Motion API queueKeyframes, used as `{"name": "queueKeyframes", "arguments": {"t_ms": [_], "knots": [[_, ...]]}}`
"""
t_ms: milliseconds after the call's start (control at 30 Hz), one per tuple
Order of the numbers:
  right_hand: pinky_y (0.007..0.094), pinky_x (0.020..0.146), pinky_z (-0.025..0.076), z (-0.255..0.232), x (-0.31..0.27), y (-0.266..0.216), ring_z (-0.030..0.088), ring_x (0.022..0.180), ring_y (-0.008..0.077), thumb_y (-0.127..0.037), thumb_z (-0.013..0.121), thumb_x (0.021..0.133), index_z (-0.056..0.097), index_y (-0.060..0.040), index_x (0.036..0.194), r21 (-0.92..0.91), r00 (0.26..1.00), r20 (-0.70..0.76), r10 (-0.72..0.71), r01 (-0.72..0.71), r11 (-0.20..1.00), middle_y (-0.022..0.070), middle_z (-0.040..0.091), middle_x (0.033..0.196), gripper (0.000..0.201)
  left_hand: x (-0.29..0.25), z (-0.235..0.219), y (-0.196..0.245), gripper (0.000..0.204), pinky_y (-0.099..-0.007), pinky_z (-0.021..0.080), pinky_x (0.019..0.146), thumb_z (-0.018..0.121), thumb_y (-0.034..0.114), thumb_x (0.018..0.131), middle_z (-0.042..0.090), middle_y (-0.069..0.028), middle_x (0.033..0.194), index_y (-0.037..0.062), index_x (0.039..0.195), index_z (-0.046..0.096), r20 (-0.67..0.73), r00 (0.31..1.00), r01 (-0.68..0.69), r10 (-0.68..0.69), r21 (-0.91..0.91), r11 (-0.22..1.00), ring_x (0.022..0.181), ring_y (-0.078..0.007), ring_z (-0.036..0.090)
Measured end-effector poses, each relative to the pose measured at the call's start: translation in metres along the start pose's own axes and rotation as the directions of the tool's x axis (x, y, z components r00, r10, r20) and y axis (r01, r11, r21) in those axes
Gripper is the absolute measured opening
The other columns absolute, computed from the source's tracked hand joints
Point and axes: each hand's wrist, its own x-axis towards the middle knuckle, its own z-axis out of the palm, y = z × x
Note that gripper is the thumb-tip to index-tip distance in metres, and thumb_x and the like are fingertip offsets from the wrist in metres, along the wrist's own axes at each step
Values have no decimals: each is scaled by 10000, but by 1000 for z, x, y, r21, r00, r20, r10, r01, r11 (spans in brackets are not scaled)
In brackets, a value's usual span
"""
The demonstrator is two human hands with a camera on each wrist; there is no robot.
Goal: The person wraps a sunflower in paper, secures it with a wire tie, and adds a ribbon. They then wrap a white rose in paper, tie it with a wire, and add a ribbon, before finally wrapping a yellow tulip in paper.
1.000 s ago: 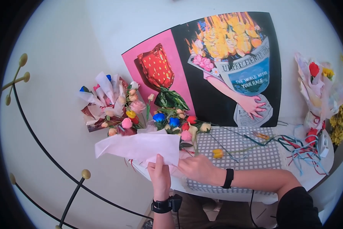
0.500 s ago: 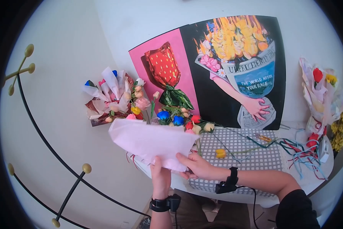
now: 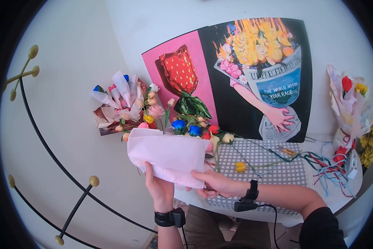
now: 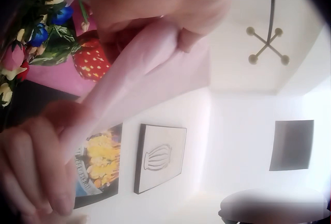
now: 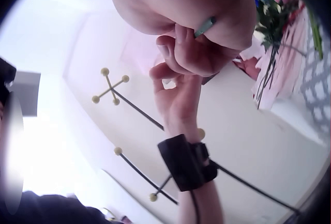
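A sheet of pale pink wrapping paper [image 3: 170,155] is held up in front of the body, folded over along its near edge. My left hand [image 3: 158,189] pinches the paper's lower left part, thumb up on the near side; the left wrist view shows the paper [image 4: 137,61] curving out from between its fingers. At the lower right corner my right hand [image 3: 215,182] grips the same sheet, thumb on top. A short green stick-like end [image 5: 205,26] pokes out of the right hand [image 5: 207,48] in the right wrist view; the rest of it is hidden in the fist.
Artificial flowers [image 3: 195,130] lie just behind the paper, beside a wrapped bouquet [image 3: 124,99] at left. A yellow tulip [image 3: 240,167] rests on the checked cloth [image 3: 269,166]. Ribbons [image 3: 330,170] tangle at right, near another bouquet [image 3: 346,99]. A black rack [image 3: 53,145] stands left.
The paper has turned and come down to lie flatter toward me, its near edge folded over. My left hand has shifted left along it; the right hand has turned thumb-up on the corner.
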Motion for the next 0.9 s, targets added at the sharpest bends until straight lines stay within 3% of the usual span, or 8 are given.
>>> {"name": "queueKeyframes", "arguments": {"t_ms": [100,200,267,433,500,600,833,900], "knots": [[278,449,389,10,6,10,494,420,119,-470,448,1091,718,18,940,-326,862,-351,-366,254,911,55,588,576,578,0,-3,-3,603,-474,371,1150,500,436,1073,516,-118,1481,42,1513,377,-82,997,17,-11,82,997,1368,-278,493],[331,524,479,9,-5,-3,572,452,169,-424,483,1087,673,9,649,-660,759,-442,-478,86,747,70,584,512,644,-10,-15,-13,560,-446,397,1121,538,395,1066,557,-107,1427,43,1485,413,29,989,141,-146,143,980,1321,-252,532],[347,542,490,11,-1,1,575,453,177,-413,477,1090,624,5,558,-712,733,-405,-546,122,692,78,575,487,692,-28,-3,-27,508,-417,423,1082,585,328,1052,590,-95,1363,43,1450,450,110,955,204,-274,428,880,1259,-224,568],[278,457,421,6,2,17,523,437,128,-432,461,1097,656,-14,641,-743,790,-280,-546,183,644,70,616,540,648,-28,-2,-51,455,-398,474,1011,620,266,1036,617,-80,1288,31,1403,489,28,965,234,-259,347,908,1198,-193,589],[239,418,365,3,3,9,480,419,102,-467,447,1098,688,-27,830,-349,937,-254,-240,143,926,70,625,589,569,-28,10,-48,448,-391,498,976,606,284,1045,636,-79,1240,26,1395,493,-89,970,239,-225,205,949,1175,-194,604],[202,398,301,8,-3,1,422,420,71,-519,421,1094,646,-31,964,-11,994,-93,-51,50,999,49,609,651,553,-25,-22,-54,474,-391,513,958,605,339,1046,646,-85,1202,25,1385,499,-75,961,276,-266,188,943,1153,-205,618],[201,389,213,6,-4,-5,308,441,43,-529,377,1100,488,-74,800,249,937,301,178,-257,934,-37,417,646,556,-21,-37,-42,397,-407,479,1053,628,400,1025,668,-96,1163,49,1209,597,30,951,302,-308,131,944,1160,-229,626],[202,398,190,-1,0,2,262,443,38,-471,370,1113,436,-93,773,247,886,435,161,-290,925,-51,357,641,512,-18,-28,-42,452,-334,537,912,637,327,1022,659,-156,1252,30,1342,520,343,927,156,-152,15,988,1146,-260,649]]}}
